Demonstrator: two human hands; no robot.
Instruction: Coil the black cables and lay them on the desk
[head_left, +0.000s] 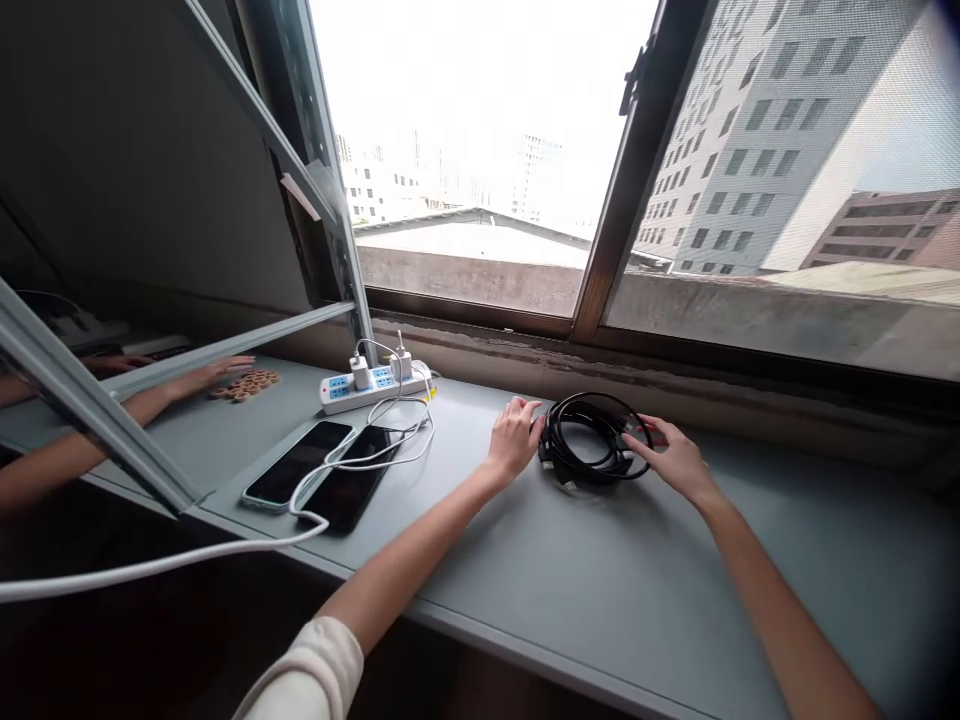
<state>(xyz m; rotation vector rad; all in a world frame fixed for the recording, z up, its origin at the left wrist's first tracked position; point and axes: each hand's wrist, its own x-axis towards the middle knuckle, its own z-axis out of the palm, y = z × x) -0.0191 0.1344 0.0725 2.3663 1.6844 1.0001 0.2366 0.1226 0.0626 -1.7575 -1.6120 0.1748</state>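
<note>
Loosely curled beside glossy, looped black cables [574,470] — right hand [681,465] pinching them, left hand [515,437] unclear in hold.

Blk cable [555,441], thin, glossy, wound in a rd. coil of several overlapping loops, open ctr. Sits approx. flat on the grey tabletop [600,580], R of ctr. in the frame, just below mid-ht. Loops bunched tight at L, looser at upper R. Connector ends w/ pale tips, e.g. at coil's btm. edge.
</note>
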